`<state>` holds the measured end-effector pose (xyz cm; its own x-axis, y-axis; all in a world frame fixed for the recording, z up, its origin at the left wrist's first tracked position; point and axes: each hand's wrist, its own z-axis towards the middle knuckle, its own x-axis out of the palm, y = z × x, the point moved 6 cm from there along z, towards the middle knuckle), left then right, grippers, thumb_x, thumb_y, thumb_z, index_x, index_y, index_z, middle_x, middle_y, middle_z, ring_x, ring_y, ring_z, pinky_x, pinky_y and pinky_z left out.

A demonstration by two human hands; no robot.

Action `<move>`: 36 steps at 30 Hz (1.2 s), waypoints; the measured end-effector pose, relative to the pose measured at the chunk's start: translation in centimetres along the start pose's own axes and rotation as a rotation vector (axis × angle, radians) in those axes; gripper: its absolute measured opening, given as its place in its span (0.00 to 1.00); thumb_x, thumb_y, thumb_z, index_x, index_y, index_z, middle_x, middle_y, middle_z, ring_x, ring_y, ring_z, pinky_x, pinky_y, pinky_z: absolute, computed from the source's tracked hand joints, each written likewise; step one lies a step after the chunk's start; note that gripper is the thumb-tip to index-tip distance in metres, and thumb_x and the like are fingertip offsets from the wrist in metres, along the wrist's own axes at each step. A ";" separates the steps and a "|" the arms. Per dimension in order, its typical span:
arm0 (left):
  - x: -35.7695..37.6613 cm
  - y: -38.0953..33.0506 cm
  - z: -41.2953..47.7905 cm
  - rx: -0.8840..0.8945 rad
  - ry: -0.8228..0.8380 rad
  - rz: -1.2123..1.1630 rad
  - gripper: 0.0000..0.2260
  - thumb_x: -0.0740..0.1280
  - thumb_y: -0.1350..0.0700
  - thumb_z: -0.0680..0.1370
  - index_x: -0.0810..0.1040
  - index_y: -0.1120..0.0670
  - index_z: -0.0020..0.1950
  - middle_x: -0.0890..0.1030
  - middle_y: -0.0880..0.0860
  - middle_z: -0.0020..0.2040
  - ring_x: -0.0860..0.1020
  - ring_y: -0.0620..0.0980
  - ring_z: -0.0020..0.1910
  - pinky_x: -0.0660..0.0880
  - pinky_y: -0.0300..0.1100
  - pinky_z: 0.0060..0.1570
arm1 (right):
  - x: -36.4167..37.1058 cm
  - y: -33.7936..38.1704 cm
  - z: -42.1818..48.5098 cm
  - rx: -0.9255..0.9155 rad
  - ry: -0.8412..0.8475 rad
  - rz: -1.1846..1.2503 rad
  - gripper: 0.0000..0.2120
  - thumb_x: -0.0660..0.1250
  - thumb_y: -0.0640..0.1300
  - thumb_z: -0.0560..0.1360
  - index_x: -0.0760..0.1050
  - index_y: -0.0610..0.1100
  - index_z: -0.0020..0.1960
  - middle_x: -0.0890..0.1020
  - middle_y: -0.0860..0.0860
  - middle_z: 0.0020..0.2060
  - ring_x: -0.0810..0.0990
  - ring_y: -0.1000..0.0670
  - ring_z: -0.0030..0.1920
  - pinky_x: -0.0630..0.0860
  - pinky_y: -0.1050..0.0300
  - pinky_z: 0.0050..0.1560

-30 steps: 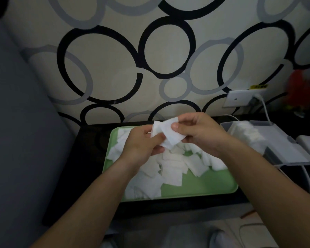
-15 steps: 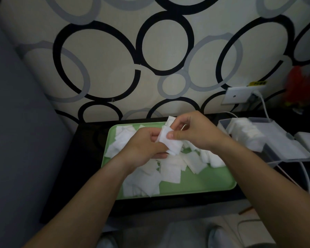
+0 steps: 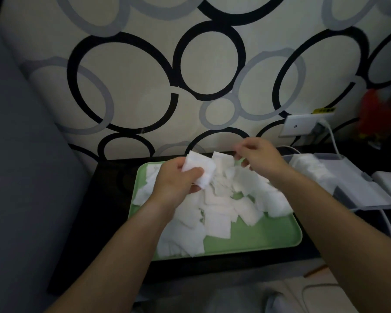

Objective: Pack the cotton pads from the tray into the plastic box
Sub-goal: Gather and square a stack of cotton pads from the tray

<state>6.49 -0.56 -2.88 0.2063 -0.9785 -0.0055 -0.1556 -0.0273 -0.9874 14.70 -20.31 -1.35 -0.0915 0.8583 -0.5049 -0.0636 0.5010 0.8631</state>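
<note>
My left hand (image 3: 176, 180) grips a small stack of pads (image 3: 198, 169) over the tray (image 3: 269, 236), I think to carry several at once. The right hand (image 3: 259, 158) is blurred; I cannot tell its fingers' (image 3: 244, 149) state. The box (image 3: 366, 193) beside holds some.

A cream wall (image 3: 133, 86) with black and grey rings rises beyond the right hand (image 3: 260, 159), a white socket plate (image 3: 299, 127) on it up-right of that hand. Grey upholstery (image 3: 20, 154) stands left of the left hand (image 3: 174, 184). Light is dim.
</note>
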 end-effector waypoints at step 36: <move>0.5 0.2 1.6 0.060 -0.066 -0.001 0.11 0.70 0.64 0.77 0.75 0.49 0.50 0.79 0.50 0.49 0.80 0.47 0.47 0.80 0.35 0.36 | -2.2 0.8 0.7 -0.103 0.057 0.112 0.08 0.68 0.36 0.76 0.78 0.48 0.43 0.82 0.49 0.41 0.80 0.54 0.41 0.76 0.63 0.44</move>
<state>8.16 -0.73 -3.31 0.2696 -0.9629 -0.0132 -0.0974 -0.0136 -0.9952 15.54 -21.71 0.40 -0.1601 0.8990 -0.4076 -0.1508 0.3858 0.9102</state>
